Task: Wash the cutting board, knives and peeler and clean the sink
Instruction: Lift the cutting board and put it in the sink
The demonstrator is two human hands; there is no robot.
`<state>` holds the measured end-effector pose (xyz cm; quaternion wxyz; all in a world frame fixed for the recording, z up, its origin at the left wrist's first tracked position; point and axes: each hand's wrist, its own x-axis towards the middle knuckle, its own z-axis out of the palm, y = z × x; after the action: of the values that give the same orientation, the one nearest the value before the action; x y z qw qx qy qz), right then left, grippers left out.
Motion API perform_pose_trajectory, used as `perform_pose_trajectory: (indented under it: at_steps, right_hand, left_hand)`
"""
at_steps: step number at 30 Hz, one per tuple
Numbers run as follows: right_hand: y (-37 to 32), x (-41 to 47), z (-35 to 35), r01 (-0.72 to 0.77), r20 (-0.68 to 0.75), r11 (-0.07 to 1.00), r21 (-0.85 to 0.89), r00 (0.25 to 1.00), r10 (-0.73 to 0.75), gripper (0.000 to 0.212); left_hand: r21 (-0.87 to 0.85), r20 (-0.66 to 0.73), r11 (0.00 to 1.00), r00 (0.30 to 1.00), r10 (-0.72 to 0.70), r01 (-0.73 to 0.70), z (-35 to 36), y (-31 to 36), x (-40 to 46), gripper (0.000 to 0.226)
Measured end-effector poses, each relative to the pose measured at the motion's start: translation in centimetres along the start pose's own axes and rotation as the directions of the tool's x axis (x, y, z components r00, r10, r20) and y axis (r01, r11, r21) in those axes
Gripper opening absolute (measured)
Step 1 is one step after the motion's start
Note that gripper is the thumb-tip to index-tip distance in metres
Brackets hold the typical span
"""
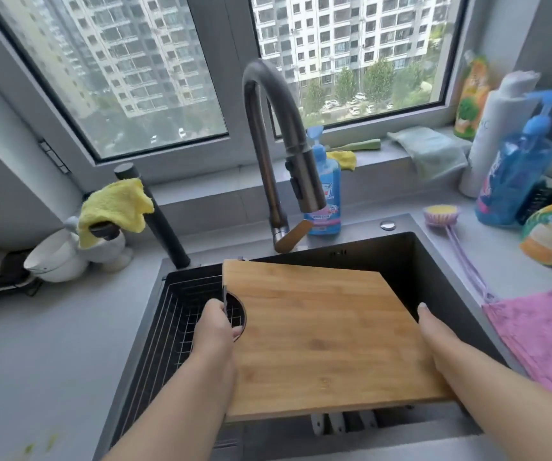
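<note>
A bamboo cutting board (321, 334) hangs tilted over the dark sink (434, 261), held from both sides. My left hand (216, 331) grips its left edge beside the round handle hole. My right hand (434, 331) holds the right edge with the thumb lying along the rim. Under the board's near edge, pale handles (331, 422) of utensils show in the sink; what they belong to is hidden. The grey faucet (278, 154) arches over the far side of the sink, its spout above the board's far corner. No water runs.
A wire basket (171, 314) fills the sink's left part. A blue soap bottle (324, 191) stands behind the faucet. A pink cloth (540, 341) and a long-handled brush (447, 227) lie on the right counter, with bottles (514, 174) behind. A yellow cloth (114, 207) and white bowls (58, 257) sit left.
</note>
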<state>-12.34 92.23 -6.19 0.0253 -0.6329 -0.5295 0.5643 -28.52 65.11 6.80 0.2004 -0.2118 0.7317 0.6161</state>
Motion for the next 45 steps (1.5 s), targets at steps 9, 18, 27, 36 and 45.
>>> perform_pose_trajectory:
  at_steps: [9,18,27,36,45]
  right_hand:
    - [2.6,4.2,-0.8,-0.126,-0.009,0.984,0.123,0.992,0.128,0.078]
    - [3.9,5.8,-0.8,-0.151,-0.015,0.971,0.187,0.988,0.157,0.072]
    - [4.0,8.4,0.1,-0.216,-0.083,0.974,0.075,0.972,0.222,0.090]
    - [4.5,9.6,0.8,-0.176,-0.037,0.984,-0.008,0.984,0.176,0.091]
    - [5.5,9.3,1.0,-0.163,0.150,0.985,-0.056,0.974,0.170,0.084]
  left_hand:
    - [0.244,0.051,0.970,0.998,-0.033,0.019,4.4,-4.1,2.1,0.028]
    - [0.735,0.020,0.678,0.999,0.028,-0.034,7.2,-9.7,6.3,0.076]
    - [0.687,-0.039,0.725,0.999,-0.013,0.036,8.1,-13.9,10.6,0.075]
    - [0.663,-0.045,0.743,0.995,-0.087,0.095,8.0,-17.6,12.9,0.074]
    - [0.495,0.031,0.842,0.965,-0.261,0.212,8.0,-18.2,13.4,0.083]
